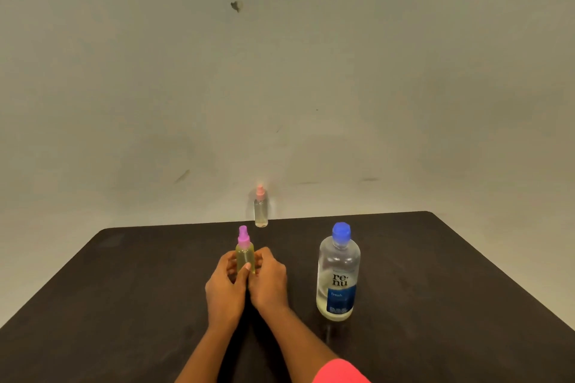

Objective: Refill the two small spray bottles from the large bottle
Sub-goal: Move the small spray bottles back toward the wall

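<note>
Visibly, purple-capped bottle (245,253) holds yellowish liquid (242,261).

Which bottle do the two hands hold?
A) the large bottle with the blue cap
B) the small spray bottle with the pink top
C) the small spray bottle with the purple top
C: the left hand and the right hand both grip the purple-topped spray bottle; the large bottle stands untouched beside them.
</note>
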A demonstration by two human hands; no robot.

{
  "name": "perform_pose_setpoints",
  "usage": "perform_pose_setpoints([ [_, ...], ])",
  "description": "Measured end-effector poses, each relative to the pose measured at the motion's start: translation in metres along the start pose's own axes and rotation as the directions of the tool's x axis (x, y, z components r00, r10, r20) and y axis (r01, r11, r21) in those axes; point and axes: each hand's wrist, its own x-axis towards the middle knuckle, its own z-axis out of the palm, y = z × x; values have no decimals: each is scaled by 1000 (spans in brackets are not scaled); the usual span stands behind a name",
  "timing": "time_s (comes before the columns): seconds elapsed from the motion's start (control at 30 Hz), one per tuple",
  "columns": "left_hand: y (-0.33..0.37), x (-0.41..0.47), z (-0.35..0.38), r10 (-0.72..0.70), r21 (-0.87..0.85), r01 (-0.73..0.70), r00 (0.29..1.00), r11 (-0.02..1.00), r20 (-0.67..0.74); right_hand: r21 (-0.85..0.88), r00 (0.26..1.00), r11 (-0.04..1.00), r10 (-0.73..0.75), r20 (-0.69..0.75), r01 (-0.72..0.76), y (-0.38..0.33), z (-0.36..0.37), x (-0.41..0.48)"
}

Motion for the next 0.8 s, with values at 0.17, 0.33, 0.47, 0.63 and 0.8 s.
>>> perform_pose_setpoints([
  [0.17,-5,41,20,19,23,-18,1000,1000,-15,7,999,999,38,-29,-38,3,15,43],
  [0.33,-13,84,38,46,62,-44,999,997,-23,-40,994,998,40,-102,-44,6,27,84],
  [0.47,-19,112,50,42,98,-40,999,994,-15,-31,992,997,60,-108,-64,9,37,108],
  [0.63,-25,138,58,33,139,-31,999,990,-15,-91,990,991,83,-115,-93,9,44,133],
  [0.8,-30,151,63,30,176,-25,999,984,-25,-95,983,983,150,-108,-160,12,49,143],
])
